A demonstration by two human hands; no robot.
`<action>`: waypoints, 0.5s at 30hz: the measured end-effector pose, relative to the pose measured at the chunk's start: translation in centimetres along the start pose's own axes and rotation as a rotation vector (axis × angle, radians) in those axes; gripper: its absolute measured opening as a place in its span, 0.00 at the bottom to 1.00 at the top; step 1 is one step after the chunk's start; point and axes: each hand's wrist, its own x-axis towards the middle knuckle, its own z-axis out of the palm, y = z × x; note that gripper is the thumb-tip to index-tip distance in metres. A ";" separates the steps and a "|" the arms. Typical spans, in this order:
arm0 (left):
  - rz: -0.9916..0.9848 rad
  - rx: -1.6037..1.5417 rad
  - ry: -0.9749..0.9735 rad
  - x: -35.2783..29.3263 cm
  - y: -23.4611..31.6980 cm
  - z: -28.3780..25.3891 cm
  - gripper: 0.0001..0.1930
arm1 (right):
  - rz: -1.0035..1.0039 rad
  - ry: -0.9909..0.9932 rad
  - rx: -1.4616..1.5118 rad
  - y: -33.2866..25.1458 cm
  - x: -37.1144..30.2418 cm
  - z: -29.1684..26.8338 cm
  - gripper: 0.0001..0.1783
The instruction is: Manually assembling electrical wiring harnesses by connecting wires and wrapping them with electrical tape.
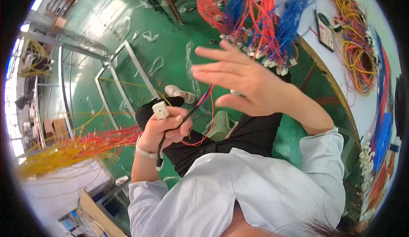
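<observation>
My left hand (pixel 167 128) is closed in front of my lap, its fingers curled round a wire harness. A white plastic connector (pixel 160 110) sticks up beside its thumb. From the same grip runs a black-sleeved cable (pixel 188 115), with a small connector end (pixel 159 163) hanging near the wrist. Red and blue wires (pixel 206 95) leave the sleeve and pass up toward my right hand. A thin red wire loops below them. My right hand (pixel 249 81) is raised with its fingers spread; I see nothing held in it, though wires pass behind its fingers.
Red and blue wire bundles (pixel 272 13) with white connectors hang over the edge of the table (pixel 313 45) at right. A dark-edged handheld device (pixel 325 30) and coiled yellow wires (pixel 358 64) lie there. Left are yellow and red wires (pixel 93 141) and a metal frame (pixel 138 68).
</observation>
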 end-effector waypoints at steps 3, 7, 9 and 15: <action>0.083 -0.034 -0.011 -0.6 0.1 -0.2 0.14 | -0.050 0.067 0.266 -0.3 1.2 3.9 0.14; 0.223 0.054 -0.057 -1.3 -0.6 -1.1 0.19 | -0.173 0.349 0.320 -1.5 1.2 5.3 0.13; 0.386 0.044 -0.057 -0.3 -2.3 -2.3 0.25 | -0.130 0.545 0.348 -2.5 1.1 5.9 0.13; 0.862 -0.385 0.517 6.1 -1.6 4.0 0.18 | 0.447 0.664 0.378 -3.7 0.6 11.9 0.08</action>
